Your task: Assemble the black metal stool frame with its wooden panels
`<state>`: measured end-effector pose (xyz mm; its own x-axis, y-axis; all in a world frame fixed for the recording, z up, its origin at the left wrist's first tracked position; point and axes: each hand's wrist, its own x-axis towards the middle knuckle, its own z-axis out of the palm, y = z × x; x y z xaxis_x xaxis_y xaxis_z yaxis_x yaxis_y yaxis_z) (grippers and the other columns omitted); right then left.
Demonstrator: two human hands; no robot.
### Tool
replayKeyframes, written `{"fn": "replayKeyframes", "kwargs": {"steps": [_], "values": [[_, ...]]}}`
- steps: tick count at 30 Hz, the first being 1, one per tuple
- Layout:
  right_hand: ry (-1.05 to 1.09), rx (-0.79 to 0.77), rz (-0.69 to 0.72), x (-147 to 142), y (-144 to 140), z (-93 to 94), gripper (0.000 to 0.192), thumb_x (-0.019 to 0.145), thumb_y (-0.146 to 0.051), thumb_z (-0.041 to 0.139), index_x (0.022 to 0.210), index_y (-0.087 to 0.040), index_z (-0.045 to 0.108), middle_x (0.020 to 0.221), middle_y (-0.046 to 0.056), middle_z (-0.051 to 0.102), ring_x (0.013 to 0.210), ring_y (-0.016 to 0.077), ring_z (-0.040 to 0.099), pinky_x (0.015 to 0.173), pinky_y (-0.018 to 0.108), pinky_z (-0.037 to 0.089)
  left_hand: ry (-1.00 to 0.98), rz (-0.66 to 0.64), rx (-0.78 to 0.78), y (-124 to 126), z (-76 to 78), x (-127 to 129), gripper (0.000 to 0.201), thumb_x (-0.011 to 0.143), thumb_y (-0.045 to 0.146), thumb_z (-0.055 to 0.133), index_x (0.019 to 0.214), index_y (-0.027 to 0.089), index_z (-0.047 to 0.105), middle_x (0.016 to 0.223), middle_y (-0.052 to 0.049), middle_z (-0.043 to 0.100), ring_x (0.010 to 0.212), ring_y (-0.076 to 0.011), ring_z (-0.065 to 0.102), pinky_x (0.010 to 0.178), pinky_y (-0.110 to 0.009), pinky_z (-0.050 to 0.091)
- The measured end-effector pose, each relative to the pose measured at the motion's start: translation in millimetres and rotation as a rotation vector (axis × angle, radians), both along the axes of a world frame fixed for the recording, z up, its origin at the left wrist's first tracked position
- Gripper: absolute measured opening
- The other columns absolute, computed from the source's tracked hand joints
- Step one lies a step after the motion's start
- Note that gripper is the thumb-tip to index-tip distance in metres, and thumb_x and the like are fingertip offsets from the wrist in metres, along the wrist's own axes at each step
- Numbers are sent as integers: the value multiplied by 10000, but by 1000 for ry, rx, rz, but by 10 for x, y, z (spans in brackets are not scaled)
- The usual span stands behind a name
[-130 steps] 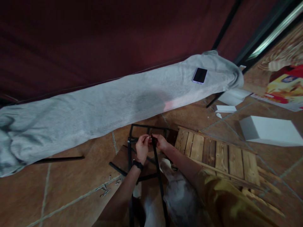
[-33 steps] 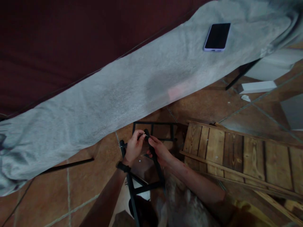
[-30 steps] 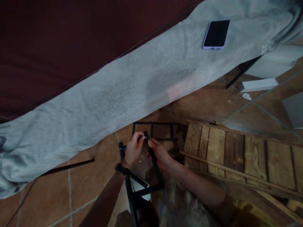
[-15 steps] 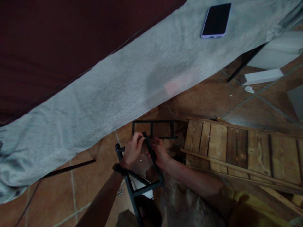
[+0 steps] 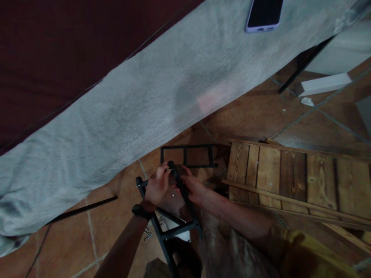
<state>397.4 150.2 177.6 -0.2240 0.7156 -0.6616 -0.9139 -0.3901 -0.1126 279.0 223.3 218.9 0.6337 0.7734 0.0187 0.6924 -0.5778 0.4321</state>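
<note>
My left hand (image 5: 157, 186), with a dark band at the wrist, is closed in a pinch at the upper end of a bar of the black metal frame (image 5: 180, 234). A small shiny metal piece (image 5: 168, 169), perhaps a screw, shows at its fingertips against the bar; its exact kind is too small to tell. On the other side of that bar, my right hand (image 5: 191, 187) has its fingers curled around it, partly hidden by the bar. The frame stands tilted between my legs. Beyond the hands, a second black frame (image 5: 185, 156) lies on the floor.
Slatted wooden panels (image 5: 266, 173) lie at the right. Loose metal fittings (image 5: 148, 234) rest by the frame. A bed with a grey cover (image 5: 139, 108) spans the far side, with a phone (image 5: 265, 14) on it. A white box (image 5: 325, 85) and a black bar (image 5: 87, 206) are on the tiles.
The view has shifted slightly. My left hand and the frame's upper end have moved a little left, and my right fingers sit closer around the bar.
</note>
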Motion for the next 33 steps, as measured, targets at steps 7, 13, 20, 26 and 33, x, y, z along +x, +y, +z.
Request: {"fn": "replayKeyframes", "kwargs": {"steps": [7, 13, 20, 26, 33], "values": [[-22, -40, -18, 10, 20, -12, 509, 762, -125, 522, 1223, -255, 347, 688, -52, 581, 385, 98, 547, 341, 172, 437, -14, -137, 272, -88, -61, -44, 243, 916, 149, 426, 1155, 176, 458, 1309, -152, 530, 1239, -235, 507, 931, -385, 508], [-39, -56, -12, -49, 17, -34, 535, 755, -114, 481, 1234, -287, 317, 659, -64, 561, 363, 91, 515, 319, 147, 381, -11, -103, 128, -56, 140, 28, 98, 922, 165, 428, 995, 191, 488, 1211, -119, 554, 1165, -215, 542, 957, -373, 477], [-48, -96, -26, -84, 32, 7, 550, 764, -111, 463, 1260, -293, 310, 646, -69, 547, 355, 82, 494, 314, 144, 373, 199, -137, 101, -22, 256, 79, 163, 936, 181, 370, 1070, 194, 463, 1250, -113, 526, 1106, -207, 570, 852, -322, 514], [-71, -113, -42, -99, 31, 74, 518, 809, -177, 477, 1285, -299, 313, 616, -75, 536, 330, 76, 457, 304, 149, 357, 560, -205, 248, -158, 542, 301, 239, 862, 132, 422, 1078, 201, 500, 1303, -107, 511, 1031, -248, 592, 693, -315, 509], [-108, -132, -59, -95, 42, 100, 537, 805, -140, 451, 1308, -264, 311, 578, -79, 522, 334, 70, 440, 308, 137, 336, 673, -224, 305, -215, 555, 393, 166, 853, 128, 423, 950, 175, 550, 908, -94, 589, 813, -243, 611, 619, -312, 430]]}}
